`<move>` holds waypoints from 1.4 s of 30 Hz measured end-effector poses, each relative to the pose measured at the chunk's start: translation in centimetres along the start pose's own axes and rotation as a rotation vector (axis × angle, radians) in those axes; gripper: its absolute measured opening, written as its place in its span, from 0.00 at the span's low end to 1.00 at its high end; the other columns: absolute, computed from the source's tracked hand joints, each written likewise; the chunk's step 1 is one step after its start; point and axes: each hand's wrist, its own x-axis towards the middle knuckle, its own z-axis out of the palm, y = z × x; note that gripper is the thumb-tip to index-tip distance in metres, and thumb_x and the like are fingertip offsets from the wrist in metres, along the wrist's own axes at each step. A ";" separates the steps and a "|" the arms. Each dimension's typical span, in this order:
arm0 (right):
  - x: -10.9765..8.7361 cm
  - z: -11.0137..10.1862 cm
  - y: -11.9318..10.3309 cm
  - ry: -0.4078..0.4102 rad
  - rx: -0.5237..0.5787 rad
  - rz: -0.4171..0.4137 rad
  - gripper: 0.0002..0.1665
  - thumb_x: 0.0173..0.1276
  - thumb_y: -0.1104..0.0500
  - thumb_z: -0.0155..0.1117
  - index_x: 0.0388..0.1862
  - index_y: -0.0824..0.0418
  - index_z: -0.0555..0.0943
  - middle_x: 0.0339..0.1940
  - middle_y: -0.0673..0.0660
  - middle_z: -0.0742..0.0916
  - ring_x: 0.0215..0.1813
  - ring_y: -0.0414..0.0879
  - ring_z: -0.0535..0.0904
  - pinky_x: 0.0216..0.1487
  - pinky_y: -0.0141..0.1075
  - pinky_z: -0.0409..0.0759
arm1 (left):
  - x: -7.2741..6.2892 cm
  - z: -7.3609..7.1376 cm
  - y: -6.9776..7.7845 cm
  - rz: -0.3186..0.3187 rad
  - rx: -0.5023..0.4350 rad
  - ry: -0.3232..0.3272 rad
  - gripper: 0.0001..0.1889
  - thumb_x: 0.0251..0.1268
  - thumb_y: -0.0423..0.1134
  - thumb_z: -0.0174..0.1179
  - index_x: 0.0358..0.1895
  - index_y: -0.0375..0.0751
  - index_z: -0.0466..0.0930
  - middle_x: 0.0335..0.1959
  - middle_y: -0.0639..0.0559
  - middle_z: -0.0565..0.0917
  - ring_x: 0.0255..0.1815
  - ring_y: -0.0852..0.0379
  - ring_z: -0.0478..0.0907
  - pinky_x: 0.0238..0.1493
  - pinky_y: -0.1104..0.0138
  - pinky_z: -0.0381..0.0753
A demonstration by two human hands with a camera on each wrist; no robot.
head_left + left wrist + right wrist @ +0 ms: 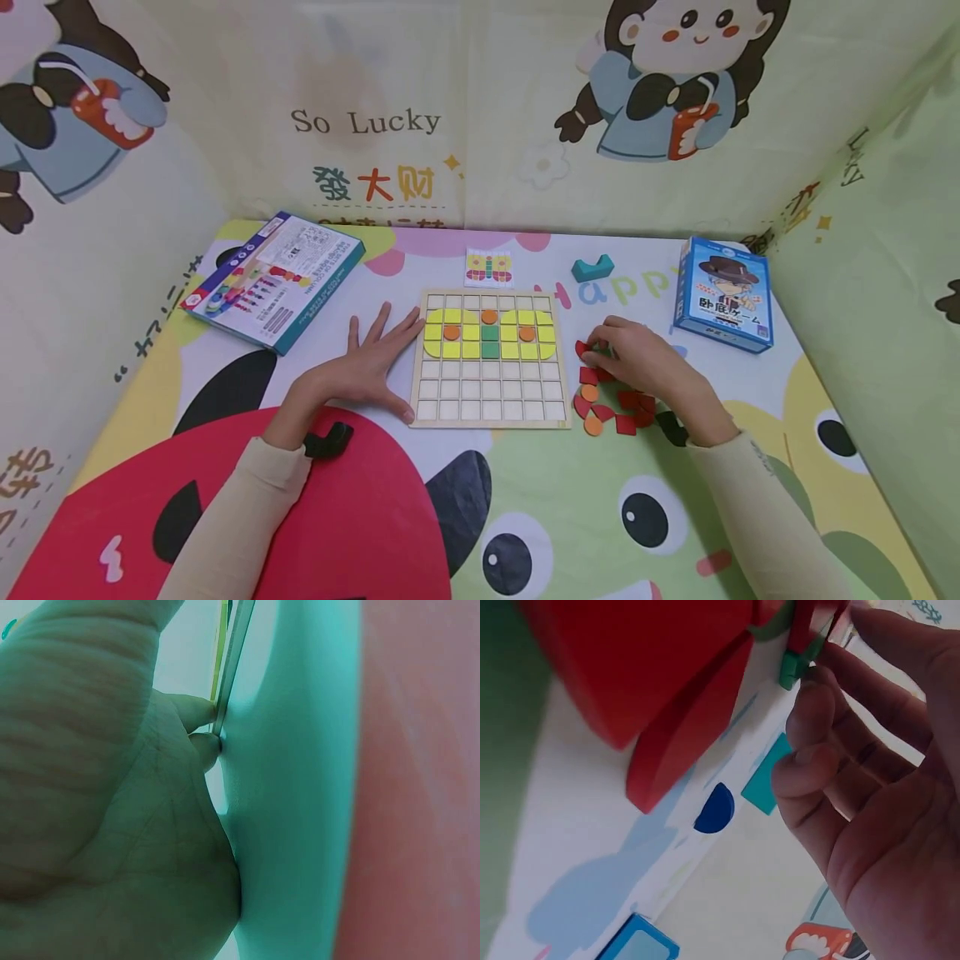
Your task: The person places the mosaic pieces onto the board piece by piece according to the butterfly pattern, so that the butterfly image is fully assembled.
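A light wooden grid board [491, 400] lies in the middle of the table. Yellow tiles [442, 348], orange discs and green squares fill part of its upper rows in a symmetrical pattern. My left hand [367, 367] is spread flat, its thumb and a fingertip touching the board's left edge. To the right of the board, my right hand [641, 354] pinches a red piece [582, 348] between thumb and fingertips, over a loose pile of red pieces [626, 424] and orange discs [592, 426]. In the right wrist view, other red pieces [682, 727] stand close by the curled fingers.
Behind the board lies a small butterfly pattern card [488, 268]. A teal arched block [592, 268] is at the back right. A blue game box [723, 296] stands on the right, and a larger flat box [273, 279] lies at the back left. Printed cloth hangs behind the table.
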 end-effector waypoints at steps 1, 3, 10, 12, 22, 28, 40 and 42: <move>0.0 0.0 -0.1 0.003 -0.004 0.008 0.15 0.73 0.53 0.73 0.54 0.59 0.88 0.48 0.58 0.88 0.47 0.50 0.82 0.51 0.46 0.89 | 0.0 0.0 0.0 -0.001 0.000 -0.001 0.76 0.36 0.65 0.84 0.89 0.53 0.42 0.92 0.50 0.38 0.90 0.36 0.22 0.77 0.26 0.16; 0.1 -0.1 -0.2 0.010 -0.014 0.011 0.16 0.73 0.53 0.74 0.56 0.58 0.88 0.48 0.58 0.88 0.48 0.50 0.82 0.50 0.46 0.90 | 0.0 0.1 0.0 0.000 -0.001 -0.002 0.76 0.36 0.65 0.84 0.89 0.54 0.42 0.92 0.50 0.38 0.90 0.36 0.22 0.77 0.26 0.16; 0.1 -0.3 -0.1 -0.032 0.004 -0.044 0.25 0.71 0.58 0.75 0.66 0.55 0.86 0.52 0.59 0.87 0.49 0.49 0.82 0.48 0.42 0.90 | 0.0 0.1 0.1 0.000 0.001 -0.001 0.76 0.35 0.65 0.84 0.89 0.53 0.43 0.92 0.50 0.39 0.90 0.36 0.22 0.77 0.25 0.16; 0.2 -0.3 -0.1 -0.042 0.004 -0.053 0.24 0.71 0.59 0.74 0.65 0.57 0.86 0.52 0.59 0.86 0.48 0.49 0.81 0.47 0.41 0.90 | -0.1 0.0 0.1 -0.001 -0.002 -0.001 0.76 0.35 0.64 0.84 0.89 0.53 0.43 0.92 0.50 0.39 0.90 0.36 0.23 0.77 0.25 0.16; 0.3 -0.2 -0.1 -0.034 0.011 -0.026 0.21 0.71 0.60 0.75 0.61 0.61 0.87 0.52 0.60 0.87 0.50 0.51 0.83 0.53 0.46 0.91 | -0.1 -0.1 0.2 0.002 0.000 -0.001 0.76 0.35 0.64 0.84 0.89 0.53 0.43 0.92 0.50 0.38 0.90 0.36 0.22 0.77 0.25 0.15; 0.4 0.0 0.0 -0.023 0.002 -0.022 0.20 0.71 0.59 0.75 0.60 0.62 0.87 0.52 0.60 0.88 0.50 0.51 0.84 0.53 0.46 0.91 | -0.1 -0.1 0.1 0.003 -0.003 0.001 0.76 0.35 0.64 0.84 0.89 0.52 0.43 0.92 0.50 0.39 0.90 0.36 0.22 0.77 0.26 0.15; 0.3 -0.6 -0.5 -0.022 0.003 0.007 0.20 0.71 0.56 0.75 0.59 0.60 0.87 0.54 0.60 0.88 0.51 0.51 0.83 0.54 0.47 0.91 | 0.0 -0.1 0.1 0.004 0.000 0.000 0.76 0.35 0.65 0.84 0.89 0.52 0.42 0.92 0.50 0.38 0.90 0.36 0.21 0.77 0.25 0.15; 0.3 -0.9 -1.3 -0.018 -0.002 0.004 0.20 0.71 0.55 0.75 0.59 0.59 0.87 0.54 0.59 0.88 0.51 0.51 0.83 0.53 0.46 0.90 | -0.1 -0.1 0.1 0.003 0.001 0.000 0.76 0.35 0.65 0.84 0.89 0.52 0.42 0.92 0.50 0.38 0.90 0.36 0.21 0.77 0.25 0.15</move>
